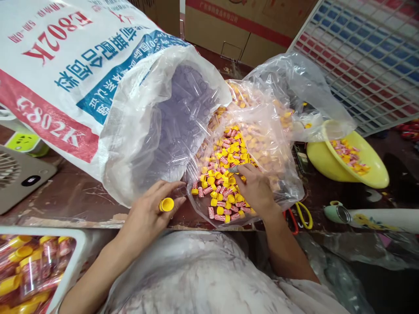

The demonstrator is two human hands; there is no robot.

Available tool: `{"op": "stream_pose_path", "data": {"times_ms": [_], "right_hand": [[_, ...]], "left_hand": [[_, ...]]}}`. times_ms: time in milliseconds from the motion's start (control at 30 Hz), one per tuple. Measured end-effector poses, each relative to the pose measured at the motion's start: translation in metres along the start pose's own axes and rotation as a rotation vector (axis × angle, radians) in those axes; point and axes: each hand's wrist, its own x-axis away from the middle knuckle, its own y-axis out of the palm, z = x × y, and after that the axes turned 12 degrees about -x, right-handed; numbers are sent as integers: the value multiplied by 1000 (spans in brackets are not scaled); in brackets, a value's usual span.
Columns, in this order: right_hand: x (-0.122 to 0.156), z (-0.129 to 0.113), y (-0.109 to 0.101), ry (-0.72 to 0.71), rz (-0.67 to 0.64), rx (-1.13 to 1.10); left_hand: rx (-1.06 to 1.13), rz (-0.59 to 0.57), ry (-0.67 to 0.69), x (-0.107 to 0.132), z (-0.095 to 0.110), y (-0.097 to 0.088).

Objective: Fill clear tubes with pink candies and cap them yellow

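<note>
My left hand (152, 207) is closed around a yellow cap (166, 205), whose open end faces up. Its thumb and index finger are at the mouth of a white woven sack (131, 144), close to something clear I cannot make out. Inside the sack lie many clear plastic tubes (183, 109). My right hand (255, 187) rests on a heap of yellow caps and small red-and-white wrapped rolls (225, 174) in a clear plastic bag (278, 174). Its fingers are apart and partly hidden; one has a grey covering.
A yellow bowl (314, 161) with more pieces stands right, near scissors (304, 216) and a patterned flask (379, 218). At lower left, a white bin (78, 244) holds filled, yellow-capped containers. A fan (22, 174) sits left; cartons (212, 30) and a white wire rack (353, 83) stand behind.
</note>
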Motion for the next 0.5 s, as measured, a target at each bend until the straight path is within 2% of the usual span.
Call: {"op": "stream_pose_path", "data": {"times_ms": [67, 167, 233, 333, 400, 500], "right_hand": [[-1, -9, 5, -46, 20, 91], [-5, -23, 23, -106, -79, 136], [-10, -29, 35, -88, -130, 200], [-15, -30, 42, -34, -127, 210], [-15, -27, 38, 4, -82, 74], [-7, -24, 26, 121, -3, -405]], "left_hand": [[17, -43, -3, 2, 3, 3], [31, -71, -27, 6, 4, 10], [31, -79, -70, 9, 2, 12], [36, -92, -113, 14, 1, 12], [62, -85, -100, 16, 2, 12], [135, -76, -86, 16, 6, 13]]}}
